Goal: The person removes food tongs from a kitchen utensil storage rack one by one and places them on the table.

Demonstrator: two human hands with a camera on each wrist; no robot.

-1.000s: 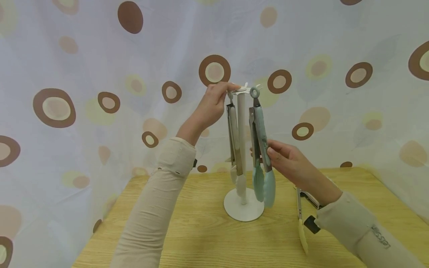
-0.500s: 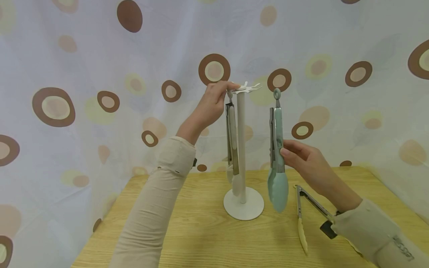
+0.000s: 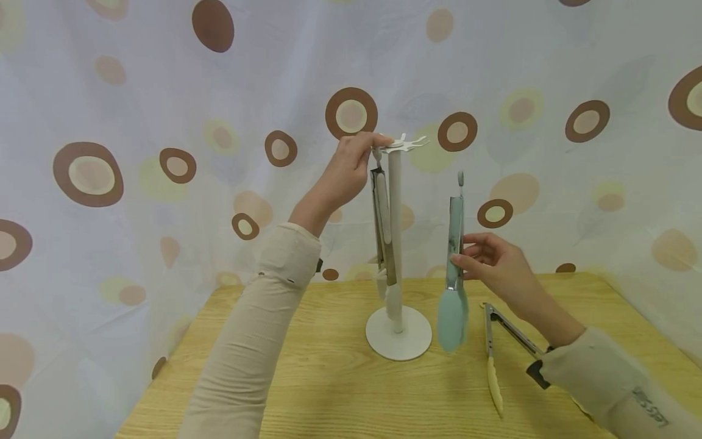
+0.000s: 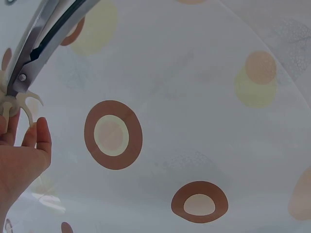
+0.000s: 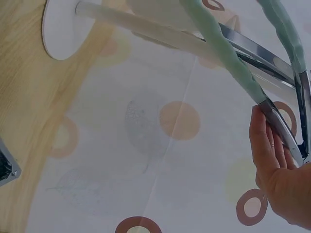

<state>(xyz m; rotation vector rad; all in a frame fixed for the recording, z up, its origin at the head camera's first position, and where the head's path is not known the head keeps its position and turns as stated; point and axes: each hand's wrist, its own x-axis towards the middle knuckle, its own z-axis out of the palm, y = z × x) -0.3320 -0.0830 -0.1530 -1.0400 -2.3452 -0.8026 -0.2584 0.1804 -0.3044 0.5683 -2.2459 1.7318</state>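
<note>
Brn-ringed wht curtain [image 3: 285,67] hangs behind wood tbl [image 3: 318,381].

The green tongs [image 5: 223,48] run off the right wrist view's top.

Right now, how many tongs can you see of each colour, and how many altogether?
Mint-green-handled metal tongs, in the right hand: 1
White-handled metal tongs, hanging from the white round-based stand: 1
Yellow-handled metal tongs, lying on the wooden table: 1
Total: 3
</note>
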